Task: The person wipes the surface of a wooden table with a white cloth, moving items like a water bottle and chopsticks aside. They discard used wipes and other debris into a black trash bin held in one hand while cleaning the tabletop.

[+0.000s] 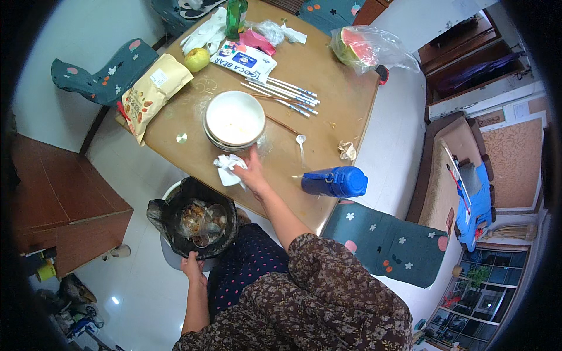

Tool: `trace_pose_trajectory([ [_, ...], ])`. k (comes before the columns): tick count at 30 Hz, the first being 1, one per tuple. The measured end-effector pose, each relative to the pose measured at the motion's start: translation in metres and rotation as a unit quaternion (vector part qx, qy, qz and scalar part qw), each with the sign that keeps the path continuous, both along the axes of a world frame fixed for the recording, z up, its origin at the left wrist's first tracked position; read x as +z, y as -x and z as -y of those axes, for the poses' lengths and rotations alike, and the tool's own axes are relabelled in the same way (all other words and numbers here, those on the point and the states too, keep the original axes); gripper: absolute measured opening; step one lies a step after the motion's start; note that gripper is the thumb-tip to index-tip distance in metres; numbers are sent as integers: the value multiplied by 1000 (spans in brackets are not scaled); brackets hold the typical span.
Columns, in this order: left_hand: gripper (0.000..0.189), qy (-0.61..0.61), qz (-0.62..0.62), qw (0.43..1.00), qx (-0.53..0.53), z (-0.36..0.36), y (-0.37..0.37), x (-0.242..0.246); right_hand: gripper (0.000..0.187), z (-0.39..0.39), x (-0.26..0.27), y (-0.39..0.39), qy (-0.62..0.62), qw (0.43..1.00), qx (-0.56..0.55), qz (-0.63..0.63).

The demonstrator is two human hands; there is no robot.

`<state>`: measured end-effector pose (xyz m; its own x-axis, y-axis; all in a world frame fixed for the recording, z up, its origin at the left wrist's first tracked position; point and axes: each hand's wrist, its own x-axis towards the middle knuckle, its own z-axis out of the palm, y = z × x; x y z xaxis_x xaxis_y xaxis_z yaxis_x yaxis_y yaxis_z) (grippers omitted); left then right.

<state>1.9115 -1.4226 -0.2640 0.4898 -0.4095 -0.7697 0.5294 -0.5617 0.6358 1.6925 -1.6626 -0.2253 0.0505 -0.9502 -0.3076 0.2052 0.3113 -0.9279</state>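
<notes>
In my right hand (251, 173) is a crumpled white tissue (226, 168), at the table's near edge just below a stack of bowls. The top bowl (235, 115) is white inside, with small yellowish bits at its bottom. My left hand (193, 266) grips the near rim of a trash bin lined with a black plastic bag (176, 234). Food scraps and clear plastic waste (204, 223) lie inside the bag. The bin stands below the table edge, beside my knees.
Right of the bowls lie several chopsticks (285, 94), a white plastic spoon (300, 145), a crumpled paper (347, 150) and a blue bottle (333, 181). Behind are a wipes pack (244, 60), an apple (197, 60), a green bottle (236, 19), a snack bag (153, 96) and bagged watermelon (358, 46).
</notes>
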Motion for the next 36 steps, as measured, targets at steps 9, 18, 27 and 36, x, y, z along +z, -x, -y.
trace_pose_trajectory([
  [9, 13, -16, -4, 1000, 6, 6, 10, 7, 60, 31, 4, 26, 181, 927, -52, -325],
  [18, 14, -20, -3, 1000, 11, -1, 6, -12, 25, 41, -22, 52, 187, 779, -254, -542],
  [27, 12, -36, 15, 999, 10, 2, 7, -14, 29, -53, -19, -54, 317, 875, 25, -366],
  [36, 14, -32, 8, 999, 32, 1, 14, -10, 18, 29, -7, 52, 139, 760, -294, -563],
])
